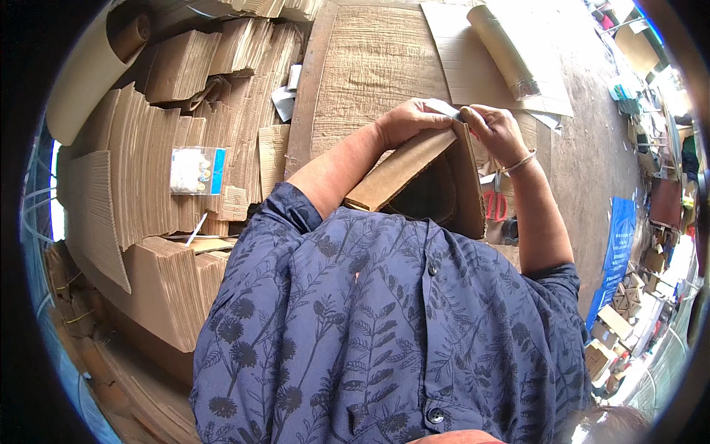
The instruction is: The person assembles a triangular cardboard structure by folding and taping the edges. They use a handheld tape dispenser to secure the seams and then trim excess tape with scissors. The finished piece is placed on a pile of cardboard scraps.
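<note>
A brown cardboard piece (403,169) with two panels meeting at a corner stands against my body, its dark inside facing me. My left hand (414,122) is closed at the top of the left panel, thumb and fingers pinching near the corner. A thin whitish strip (441,108) lies between the two hands; whether it is tape or paper I cannot tell. My right hand (499,133) is closed over the top of the right panel (470,177), thumb at the corner. Red-handled scissors (495,203) lie below the right hand, beside that panel.
Tall stacks of cardboard sheets (140,159) fill the left, with a clear packet (197,172) on them. A brown tube (501,52) rests on a flat cardboard sheet (458,55) at the far side. A blue printed sheet (614,248) and assorted clutter line the right.
</note>
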Demonstrator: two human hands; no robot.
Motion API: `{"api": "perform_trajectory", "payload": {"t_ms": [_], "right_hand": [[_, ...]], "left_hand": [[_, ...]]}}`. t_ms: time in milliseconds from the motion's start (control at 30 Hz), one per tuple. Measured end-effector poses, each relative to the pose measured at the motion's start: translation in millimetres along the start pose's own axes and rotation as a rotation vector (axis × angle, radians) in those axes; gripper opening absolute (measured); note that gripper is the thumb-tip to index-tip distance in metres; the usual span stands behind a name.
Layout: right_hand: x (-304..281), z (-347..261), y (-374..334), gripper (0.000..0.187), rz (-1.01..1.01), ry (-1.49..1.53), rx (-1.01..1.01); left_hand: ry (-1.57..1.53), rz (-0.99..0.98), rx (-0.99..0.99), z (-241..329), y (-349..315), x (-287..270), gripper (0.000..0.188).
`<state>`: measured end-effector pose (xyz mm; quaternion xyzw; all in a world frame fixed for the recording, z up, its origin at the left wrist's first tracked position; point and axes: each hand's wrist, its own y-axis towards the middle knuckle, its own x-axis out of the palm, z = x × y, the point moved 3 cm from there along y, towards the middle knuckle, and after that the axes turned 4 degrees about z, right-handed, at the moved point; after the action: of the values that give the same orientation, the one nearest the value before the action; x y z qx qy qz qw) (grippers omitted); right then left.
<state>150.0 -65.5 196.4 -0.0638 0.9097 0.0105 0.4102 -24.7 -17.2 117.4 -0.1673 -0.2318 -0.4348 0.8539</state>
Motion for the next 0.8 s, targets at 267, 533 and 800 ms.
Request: {"api": "perform_trajectory", "payload": {"t_ms": [267,533,800], "right_hand": [[-7.6,-2.0,-31.2,0.036,0.068,0.019,-0.157],[-15.6,-9.6,-63.1,0.033,0.143,-0.170,-0.147],[-16.5,-0.3,-128.6,0.027,0.029,-0.061,-0.180]], "left_hand": [[0.056,-0.005,-0.005,3.3,0.2,4.9,0.018],[0.067,-0.014,-0.047,3.4,4.9,6.5,0.020],[0.073,0.048,-0.045,2.8,0.5,4.1,0.020]]}}
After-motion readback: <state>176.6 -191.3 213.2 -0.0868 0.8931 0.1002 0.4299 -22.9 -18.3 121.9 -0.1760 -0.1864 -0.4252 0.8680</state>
